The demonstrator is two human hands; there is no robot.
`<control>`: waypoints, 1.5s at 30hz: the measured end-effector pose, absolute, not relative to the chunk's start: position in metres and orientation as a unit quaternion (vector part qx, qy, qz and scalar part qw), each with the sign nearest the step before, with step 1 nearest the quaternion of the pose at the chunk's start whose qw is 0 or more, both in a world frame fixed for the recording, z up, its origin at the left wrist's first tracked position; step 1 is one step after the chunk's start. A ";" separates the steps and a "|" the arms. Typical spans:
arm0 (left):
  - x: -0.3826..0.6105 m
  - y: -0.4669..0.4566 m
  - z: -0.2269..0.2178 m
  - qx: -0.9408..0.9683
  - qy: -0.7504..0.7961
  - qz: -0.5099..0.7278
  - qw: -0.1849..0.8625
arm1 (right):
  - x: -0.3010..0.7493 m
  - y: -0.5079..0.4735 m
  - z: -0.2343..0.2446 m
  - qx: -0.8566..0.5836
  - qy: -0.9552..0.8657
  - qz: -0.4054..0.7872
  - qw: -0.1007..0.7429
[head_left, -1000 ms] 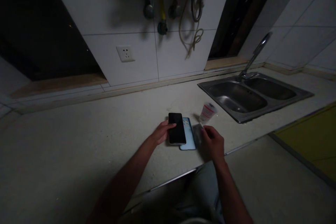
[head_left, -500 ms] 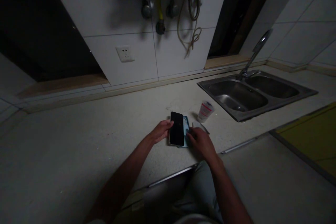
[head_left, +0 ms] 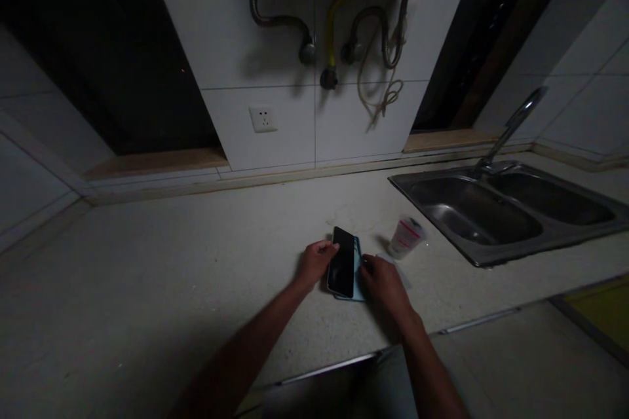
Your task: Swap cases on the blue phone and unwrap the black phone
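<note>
A black-screened phone (head_left: 342,265) is tilted, its left edge pinched in my left hand (head_left: 315,264) with the thumb on the front. Behind and to the right of it lies a flat light-blue piece (head_left: 358,275) that looks like a phone case, mostly covered by the phone. My right hand (head_left: 386,281) has its fingers curled against the right edge of that piece; the fingertips are partly hidden. A thin pale flat item (head_left: 401,273) shows just beyond the right hand. Near it stands a clear cup with red print (head_left: 406,237), slightly blurred.
The pale countertop (head_left: 196,275) runs along a tiled wall with a socket (head_left: 263,120), hoses and a tied cord (head_left: 388,98). A steel double sink (head_left: 472,252) with a faucet (head_left: 511,127) is set in at right. The counter's front edge (head_left: 334,366) is close to my body.
The camera view has shifted, so the scene sits lower and further right. My left hand has tilted the phone over the light-blue case; the right hand stays at its right edge.
</note>
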State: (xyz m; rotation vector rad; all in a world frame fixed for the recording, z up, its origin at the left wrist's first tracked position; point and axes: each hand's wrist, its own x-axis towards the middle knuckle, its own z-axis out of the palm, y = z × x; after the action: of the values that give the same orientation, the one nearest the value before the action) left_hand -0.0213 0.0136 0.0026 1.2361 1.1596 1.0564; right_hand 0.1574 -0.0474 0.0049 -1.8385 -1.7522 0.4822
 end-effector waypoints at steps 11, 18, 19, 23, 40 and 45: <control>-0.022 0.015 -0.002 0.521 0.546 0.491 0.435 | 0.148 -0.039 -0.014 -0.648 -0.545 0.314 0.430; -0.022 0.012 -0.002 0.517 0.561 0.497 0.413 | 0.157 -0.023 -0.004 -0.558 -0.526 0.501 0.400; -0.022 0.012 -0.003 0.517 0.563 0.497 0.411 | 0.157 -0.020 -0.001 -0.547 -0.522 0.526 0.390; -0.022 0.012 -0.005 0.519 0.572 0.496 0.396 | 0.152 -0.009 0.012 -0.522 -0.501 0.591 0.358; -0.015 0.001 -0.015 0.482 0.464 0.616 0.415 | 0.139 -0.017 0.015 -0.461 -0.427 0.612 0.480; -0.014 0.005 -0.008 0.388 0.465 0.608 0.513 | 0.139 -0.018 0.012 -0.475 -0.405 0.611 0.487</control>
State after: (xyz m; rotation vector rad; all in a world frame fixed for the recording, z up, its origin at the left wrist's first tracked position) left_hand -0.0144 0.0053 -0.0080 0.9342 1.1175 1.4627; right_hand 0.1391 -0.0184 0.0119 -1.1562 -0.9844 1.4852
